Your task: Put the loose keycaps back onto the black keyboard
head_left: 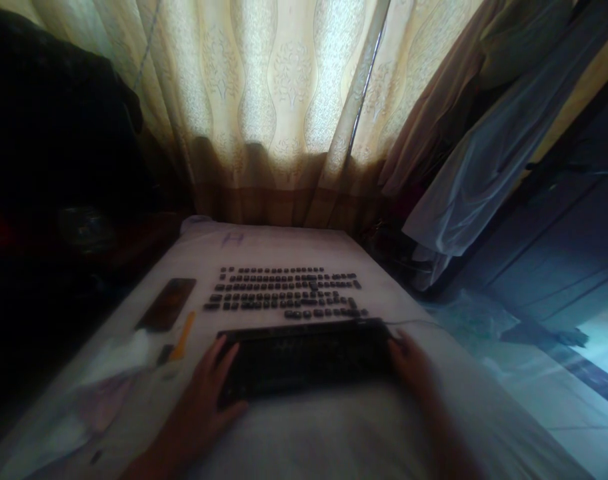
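Observation:
A black keyboard frame with its keys removed lies on the white-covered table in front of me. My left hand grips its left end, fingers on top and thumb at the near edge. My right hand holds its right end, blurred, with the fingers curled at the edge. Beyond the frame, several rows of loose dark keycaps are laid out in keyboard order on the cloth.
A dark phone lies at the left, with an orange-handled tool and a crumpled white cloth nearer me. Patterned curtains hang behind the table. A thin cable runs off to the right. Hanging clothes are at right.

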`<move>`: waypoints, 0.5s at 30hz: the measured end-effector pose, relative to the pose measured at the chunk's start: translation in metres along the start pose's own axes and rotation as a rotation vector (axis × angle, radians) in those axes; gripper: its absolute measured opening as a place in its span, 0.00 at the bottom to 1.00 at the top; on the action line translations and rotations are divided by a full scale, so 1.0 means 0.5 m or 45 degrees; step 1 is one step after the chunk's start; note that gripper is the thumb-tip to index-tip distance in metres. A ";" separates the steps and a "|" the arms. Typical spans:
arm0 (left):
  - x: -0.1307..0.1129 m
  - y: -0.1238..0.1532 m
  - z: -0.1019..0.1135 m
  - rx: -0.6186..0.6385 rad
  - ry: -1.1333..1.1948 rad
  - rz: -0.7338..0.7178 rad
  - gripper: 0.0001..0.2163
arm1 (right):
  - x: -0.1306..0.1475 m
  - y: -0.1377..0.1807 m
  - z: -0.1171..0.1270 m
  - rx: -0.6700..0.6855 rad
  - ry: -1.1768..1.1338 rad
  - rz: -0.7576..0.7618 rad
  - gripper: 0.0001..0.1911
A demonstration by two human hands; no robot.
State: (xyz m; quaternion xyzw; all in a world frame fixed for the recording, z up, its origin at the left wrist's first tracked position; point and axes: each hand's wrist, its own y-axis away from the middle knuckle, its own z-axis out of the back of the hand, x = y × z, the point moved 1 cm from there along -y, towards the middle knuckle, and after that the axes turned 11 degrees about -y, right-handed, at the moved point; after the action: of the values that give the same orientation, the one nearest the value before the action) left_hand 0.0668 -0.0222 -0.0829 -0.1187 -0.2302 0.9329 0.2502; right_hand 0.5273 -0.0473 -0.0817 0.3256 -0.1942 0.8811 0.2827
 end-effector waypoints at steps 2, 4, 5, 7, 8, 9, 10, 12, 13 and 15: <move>0.007 0.001 -0.002 -0.030 -0.037 -0.005 0.39 | 0.008 0.006 0.000 0.019 0.008 0.006 0.27; 0.015 0.003 0.000 -0.051 -0.073 -0.022 0.39 | 0.016 0.014 0.000 0.042 0.018 0.015 0.26; 0.019 0.003 0.003 -0.052 -0.089 -0.030 0.39 | 0.021 0.018 -0.001 0.053 0.023 0.021 0.26; 0.027 0.004 0.010 -0.043 -0.116 -0.031 0.38 | 0.032 0.027 -0.004 0.069 0.038 0.035 0.25; 0.031 0.004 0.014 -0.035 -0.128 -0.029 0.37 | 0.037 0.031 -0.006 0.075 0.048 0.043 0.25; 0.034 0.004 0.018 -0.028 -0.137 -0.026 0.37 | 0.043 0.034 -0.007 0.080 0.058 0.051 0.25; 0.037 0.004 0.021 -0.026 -0.145 -0.022 0.37 | 0.049 0.037 -0.008 0.085 0.070 0.060 0.25; 0.043 0.003 0.026 -0.018 -0.160 -0.019 0.38 | 0.058 0.039 -0.009 0.097 0.095 0.087 0.24; 0.046 0.002 0.028 -0.016 -0.166 -0.021 0.39 | 0.061 0.039 -0.009 0.103 0.110 0.103 0.23; 0.050 0.001 0.029 -0.017 -0.184 -0.025 0.39 | 0.067 0.037 -0.004 0.110 0.144 0.136 0.22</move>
State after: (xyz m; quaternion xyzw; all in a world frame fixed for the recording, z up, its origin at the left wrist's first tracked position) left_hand 0.0404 -0.0149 -0.0734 -0.0506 -0.2551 0.9349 0.2413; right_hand 0.4937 -0.0477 -0.0633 0.2764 -0.1568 0.9195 0.2314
